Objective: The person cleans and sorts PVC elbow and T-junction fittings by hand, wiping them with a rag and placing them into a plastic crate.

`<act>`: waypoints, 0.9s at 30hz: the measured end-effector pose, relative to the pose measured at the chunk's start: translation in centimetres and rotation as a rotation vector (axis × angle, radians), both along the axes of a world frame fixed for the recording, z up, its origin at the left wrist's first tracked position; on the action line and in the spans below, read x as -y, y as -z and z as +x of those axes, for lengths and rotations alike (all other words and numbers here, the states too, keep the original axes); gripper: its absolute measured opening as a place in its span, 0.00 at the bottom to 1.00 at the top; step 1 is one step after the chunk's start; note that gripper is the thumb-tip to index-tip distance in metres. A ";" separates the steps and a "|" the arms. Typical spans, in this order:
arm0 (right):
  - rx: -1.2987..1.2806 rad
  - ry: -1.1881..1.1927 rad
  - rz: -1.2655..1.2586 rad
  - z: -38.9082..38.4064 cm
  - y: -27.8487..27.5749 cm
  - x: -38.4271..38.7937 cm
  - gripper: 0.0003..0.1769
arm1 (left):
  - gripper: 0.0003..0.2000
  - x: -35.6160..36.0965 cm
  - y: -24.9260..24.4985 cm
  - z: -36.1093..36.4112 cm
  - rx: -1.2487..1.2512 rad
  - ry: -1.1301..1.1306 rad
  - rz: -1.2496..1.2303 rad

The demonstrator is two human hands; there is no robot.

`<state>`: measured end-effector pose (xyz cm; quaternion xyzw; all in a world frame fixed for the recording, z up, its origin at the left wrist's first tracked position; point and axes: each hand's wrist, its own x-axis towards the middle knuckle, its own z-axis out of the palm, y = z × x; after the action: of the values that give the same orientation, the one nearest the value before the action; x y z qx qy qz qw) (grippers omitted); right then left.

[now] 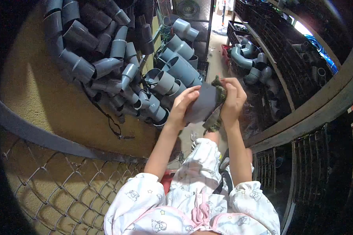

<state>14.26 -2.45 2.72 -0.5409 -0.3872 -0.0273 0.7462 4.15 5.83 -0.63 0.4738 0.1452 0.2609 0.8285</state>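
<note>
In the head view, my left hand (180, 109) grips one side of a grey plastic pipe fitting (203, 102), fingers bent over its edge. My right hand (233, 100) is closed on a dark green mottled cloth (213, 122) and presses it against the fitting's other side. Both hands are in front of me, above my lap and legs. The cloth hides the fitting's right end.
A big heap of grey pipe fittings (117, 49) lies to the left, with larger ones (180, 70) beside it. Grey elbow fittings (241, 58) lie by the dark shelving (278, 39) on the right. A chain-link fence (62, 184) runs at lower left. A narrow aisle leads ahead.
</note>
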 end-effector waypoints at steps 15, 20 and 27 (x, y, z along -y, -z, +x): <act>-0.144 0.124 0.075 1.1 1.3 0.5 0.13 | 0.32 1.5 -1.5 -0.4 -0.077 -0.494 1.085; -0.128 0.179 -0.014 1.3 1.4 0.6 0.13 | 0.35 0.4 -1.1 -0.1 0.044 -0.622 1.629; -0.169 0.406 0.214 0.6 -1.6 1.6 0.13 | 0.40 -0.4 2.2 -0.7 0.037 -0.379 0.803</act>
<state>14.83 -4.07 4.27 -0.5258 -0.2018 -0.1722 0.8082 3.41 6.23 -2.78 0.7183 0.1017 0.4526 0.5186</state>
